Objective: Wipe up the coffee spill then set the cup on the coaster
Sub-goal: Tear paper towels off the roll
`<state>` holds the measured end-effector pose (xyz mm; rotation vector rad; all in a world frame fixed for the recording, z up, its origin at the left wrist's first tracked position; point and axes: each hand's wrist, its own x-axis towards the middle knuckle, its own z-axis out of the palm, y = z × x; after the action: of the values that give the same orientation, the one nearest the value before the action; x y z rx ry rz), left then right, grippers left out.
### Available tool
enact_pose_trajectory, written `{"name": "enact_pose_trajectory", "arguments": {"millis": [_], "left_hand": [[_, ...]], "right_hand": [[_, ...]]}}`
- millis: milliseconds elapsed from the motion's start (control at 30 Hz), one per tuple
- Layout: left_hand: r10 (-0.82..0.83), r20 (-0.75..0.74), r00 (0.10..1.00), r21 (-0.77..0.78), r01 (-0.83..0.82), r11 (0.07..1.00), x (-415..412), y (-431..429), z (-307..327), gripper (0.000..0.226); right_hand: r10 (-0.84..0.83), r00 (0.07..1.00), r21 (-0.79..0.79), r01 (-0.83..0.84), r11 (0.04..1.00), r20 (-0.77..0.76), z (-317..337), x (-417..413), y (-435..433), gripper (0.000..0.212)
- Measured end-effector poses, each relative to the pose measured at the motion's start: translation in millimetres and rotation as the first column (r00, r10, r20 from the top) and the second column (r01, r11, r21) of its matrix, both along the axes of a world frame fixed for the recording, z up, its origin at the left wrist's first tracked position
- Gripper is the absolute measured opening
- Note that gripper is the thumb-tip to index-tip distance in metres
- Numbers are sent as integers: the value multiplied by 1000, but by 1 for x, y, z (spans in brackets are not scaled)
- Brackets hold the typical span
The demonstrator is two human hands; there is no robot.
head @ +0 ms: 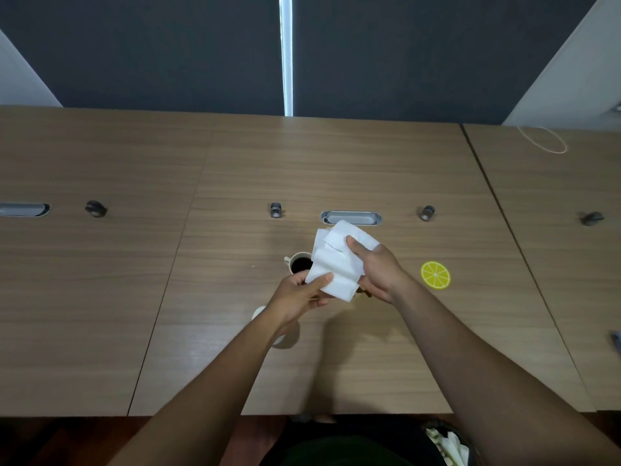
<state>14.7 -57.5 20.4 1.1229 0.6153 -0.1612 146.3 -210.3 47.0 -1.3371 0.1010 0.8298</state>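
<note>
Both hands hold a bunch of white paper tissue [336, 260] above the wooden table [235, 169]. My left hand [299, 292] pinches its lower left corner. My right hand [378, 267] grips its right side with the thumb on top. Just behind the tissue stands a cream cup [297, 262] with dark coffee in it, partly hidden by the tissue. A round yellow lemon-slice coaster [435, 275] lies flat to the right of my right hand. A small brown patch of coffee spill [363, 291] shows under my right palm, mostly hidden.
A white roll of tissue [268, 326] sits under my left wrist. A grey cable slot [351, 217] and several small grey table fittings [276, 210] line the table's middle. A waste bin with paper [447, 445] stands at the floor on the lower right.
</note>
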Motion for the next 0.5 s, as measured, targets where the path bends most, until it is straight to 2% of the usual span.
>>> {"name": "enact_pose_trajectory", "arguments": {"millis": [67, 133, 233, 333, 400, 467, 500], "left_hand": [[24, -22, 999, -56, -25, 998, 6, -1, 5, 29], [18, -30, 999, -137, -21, 990, 12, 1, 8, 29], [-26, -19, 999, -262, 20, 965, 17, 7, 17, 35], [-25, -104, 994, -412, -21, 911, 20, 16, 27, 47], [-11, -174, 985, -488, -77, 869, 19, 23, 28, 54], [-31, -207, 978, -491, -76, 868, 17, 27, 30, 57], [-41, -217, 975, -424, -56, 904, 17, 28, 29, 56]], "right_hand": [[103, 972, -175, -66, 982, 212, 1, -4, -1, 27], [253, 903, -332, -134, 934, 347, 2, -9, -3, 26], [388, 854, -444, -215, 870, 347, -1, -15, 1, 29], [441, 857, -389, -323, 863, 266, 1, -19, 3, 38], [525, 799, -362, -415, 835, 295, 1, -19, -2, 40], [578, 743, -390, -449, 804, 338, -5, -17, -8, 42], [569, 743, -414, -421, 807, 353, -7, -16, -11, 41]]}}
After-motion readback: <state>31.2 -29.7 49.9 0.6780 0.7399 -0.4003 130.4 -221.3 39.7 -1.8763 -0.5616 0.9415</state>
